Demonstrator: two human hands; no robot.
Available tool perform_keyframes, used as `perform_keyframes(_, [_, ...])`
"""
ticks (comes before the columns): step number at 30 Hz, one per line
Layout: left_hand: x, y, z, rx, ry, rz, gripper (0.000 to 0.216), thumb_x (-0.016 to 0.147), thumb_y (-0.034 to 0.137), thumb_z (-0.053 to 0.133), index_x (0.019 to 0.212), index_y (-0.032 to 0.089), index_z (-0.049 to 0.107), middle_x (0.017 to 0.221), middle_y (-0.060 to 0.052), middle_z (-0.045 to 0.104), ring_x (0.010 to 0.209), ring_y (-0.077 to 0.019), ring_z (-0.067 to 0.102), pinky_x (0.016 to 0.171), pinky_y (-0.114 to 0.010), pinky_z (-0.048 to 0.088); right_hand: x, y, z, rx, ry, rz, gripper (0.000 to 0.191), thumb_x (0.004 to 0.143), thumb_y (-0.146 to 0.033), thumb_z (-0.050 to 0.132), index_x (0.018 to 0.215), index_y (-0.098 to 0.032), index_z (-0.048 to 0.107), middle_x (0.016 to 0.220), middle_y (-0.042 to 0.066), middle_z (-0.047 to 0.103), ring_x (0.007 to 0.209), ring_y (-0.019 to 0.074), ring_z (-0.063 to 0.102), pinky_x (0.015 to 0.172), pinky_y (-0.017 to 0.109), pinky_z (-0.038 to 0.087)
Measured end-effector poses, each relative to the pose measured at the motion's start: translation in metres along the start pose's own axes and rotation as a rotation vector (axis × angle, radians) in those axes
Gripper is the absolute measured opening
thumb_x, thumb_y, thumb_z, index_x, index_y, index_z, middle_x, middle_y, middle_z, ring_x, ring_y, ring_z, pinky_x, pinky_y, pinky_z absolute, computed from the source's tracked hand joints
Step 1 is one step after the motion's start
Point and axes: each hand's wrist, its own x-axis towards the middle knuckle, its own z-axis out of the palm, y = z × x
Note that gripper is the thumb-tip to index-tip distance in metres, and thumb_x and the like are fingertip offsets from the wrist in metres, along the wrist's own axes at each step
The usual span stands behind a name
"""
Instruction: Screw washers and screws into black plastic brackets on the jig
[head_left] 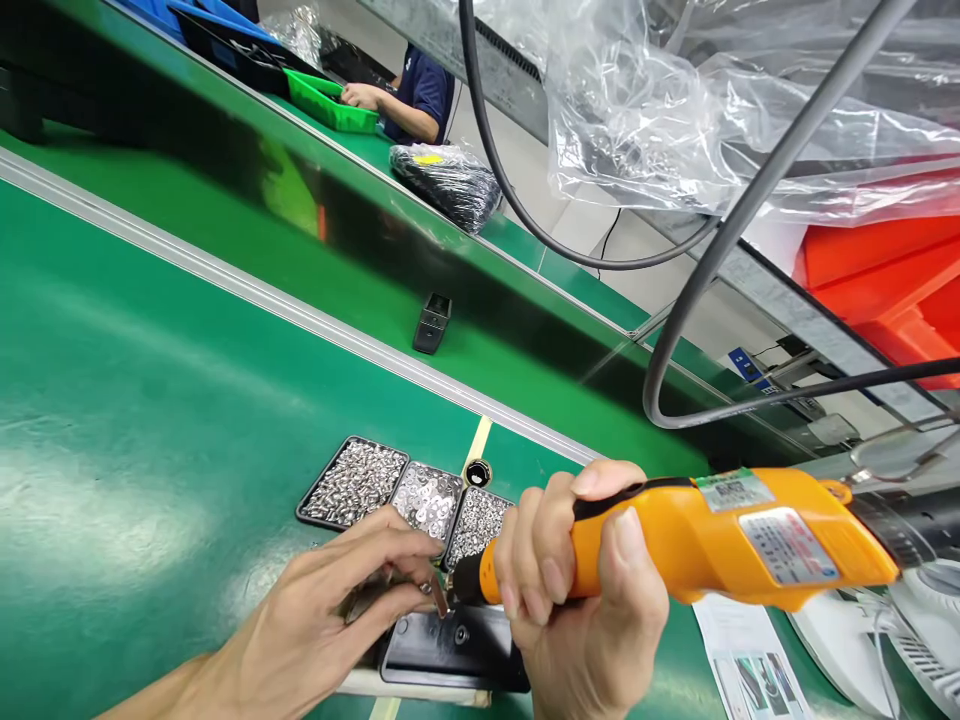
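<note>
My right hand (592, 600) is wrapped round an orange electric screwdriver (750, 540), whose black nose points left and slightly down. Between the thumb and fingers of my left hand (322, 610) is a small metal piece (440, 596), close to the driver's tip. Whether the tip touches it, I cannot tell. Beneath both hands lies a black plastic part (427, 655) with a round boss on its face. Just beyond my left hand are small metal fasteners (356, 485), flat shiny pieces (427, 498) and ring-like pieces (474, 522), in adjoining black-rimmed trays.
A small round black container (478, 473) stands behind the trays. Across the green bench, a dark handheld device (433, 323) lies on the conveyor belt (510, 370). Grey cable (660, 360) loops overhead. A printed sheet (750, 660) and white parts (847, 650) lie at right. A co-worker's hand (362, 96) reaches into a green tray.
</note>
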Motion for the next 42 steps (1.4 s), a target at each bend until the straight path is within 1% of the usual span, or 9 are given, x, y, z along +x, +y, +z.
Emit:
perform_keyframes(12, [0.004,0.005,0.000,-0.004,0.018,0.004,0.020,0.105,0.012,0.063,0.117,0.027,0.066,0.096,0.002,0.071,0.087,-0.0106,0.071,0.077,-0.017,0.058,-0.003,0.001,0.001,-0.062,-0.051,0.007,0.008,0.105,-0.036,0.063,0.101,-0.031,0.068,0.056,-0.011,0.042,0.040,0.0064,0.029,0.042,0.016,0.040])
perform_keyframes(17, [0.004,0.008,0.000,0.008,0.007,-0.013,0.017,0.106,0.012,0.061,0.112,0.027,0.066,0.095,0.003,0.069,0.086,-0.0099,0.071,0.076,-0.016,0.058,-0.002,0.002,0.004,-0.064,-0.042,0.011,0.007,0.104,-0.036,0.065,0.100,-0.031,0.068,0.055,-0.011,0.041,0.039,0.0059,0.028,0.041,0.015,0.040])
perform_keyframes(22, [0.000,0.007,0.003,0.042,0.006,0.023,0.021,0.108,0.013,0.058,0.118,0.030,0.065,0.094,0.004,0.069,0.089,-0.0101,0.070,0.079,-0.017,0.058,0.001,0.006,0.008,-0.087,-0.028,0.037,0.011,0.105,-0.035,0.064,0.098,-0.030,0.072,0.053,-0.011,0.041,0.038,0.0053,0.026,0.039,0.013,0.036])
perform_keyframes(26, [-0.001,0.008,0.005,0.060,0.021,0.036,0.024,0.108,0.010,0.055,0.117,0.030,0.066,0.093,0.003,0.067,0.090,-0.0106,0.070,0.081,-0.017,0.059,-0.002,0.011,0.009,-0.108,-0.017,0.012,0.008,0.106,-0.033,0.065,0.103,-0.031,0.072,0.055,-0.011,0.045,0.038,0.0050,0.027,0.039,0.013,0.036])
perform_keyframes(32, [0.000,0.009,0.008,0.097,0.030,0.064,0.038,0.108,0.009,0.049,0.137,0.030,0.062,0.092,0.002,0.068,0.088,-0.0106,0.069,0.080,-0.016,0.059,-0.007,0.016,0.007,-0.143,-0.056,-0.045,0.005,0.107,-0.032,0.065,0.109,-0.030,0.070,0.057,-0.011,0.048,0.041,0.0047,0.032,0.045,0.013,0.041])
perform_keyframes(35, [0.002,0.007,0.008,0.133,0.050,0.098,0.041,0.111,0.013,0.048,0.148,0.031,0.055,0.095,0.005,0.075,0.089,-0.0101,0.068,0.084,-0.015,0.059,-0.006,0.015,0.007,-0.136,-0.023,-0.059,0.005,0.107,-0.030,0.065,0.106,-0.029,0.069,0.056,-0.011,0.048,0.040,0.0039,0.031,0.043,0.012,0.041])
perform_keyframes(37, [0.002,0.004,0.008,0.187,0.051,0.103,0.038,0.115,0.022,0.047,0.152,0.032,0.051,0.101,0.007,0.079,0.096,-0.0095,0.071,0.089,-0.014,0.058,-0.004,0.012,0.005,-0.128,0.012,-0.053,0.005,0.106,-0.031,0.065,0.104,-0.028,0.068,0.056,-0.012,0.047,0.039,0.0038,0.031,0.041,0.012,0.042])
perform_keyframes(40, [0.000,0.001,0.005,0.289,0.075,0.100,0.039,0.114,0.039,0.052,0.153,0.032,0.052,0.110,0.006,0.081,0.108,-0.0101,0.073,0.093,-0.012,0.058,0.006,0.009,-0.003,-0.130,0.058,-0.038,0.007,0.106,-0.032,0.065,0.102,-0.027,0.066,0.056,-0.012,0.045,0.039,0.0045,0.033,0.040,0.014,0.045])
perform_keyframes(42, [-0.004,0.000,0.004,0.351,0.088,0.119,0.043,0.111,0.043,0.058,0.152,0.029,0.055,0.116,0.002,0.080,0.114,-0.0136,0.073,0.095,-0.015,0.060,0.018,0.011,-0.011,-0.173,0.075,-0.066,0.008,0.105,-0.033,0.067,0.101,-0.026,0.064,0.056,-0.012,0.046,0.039,0.0050,0.034,0.039,0.015,0.045])
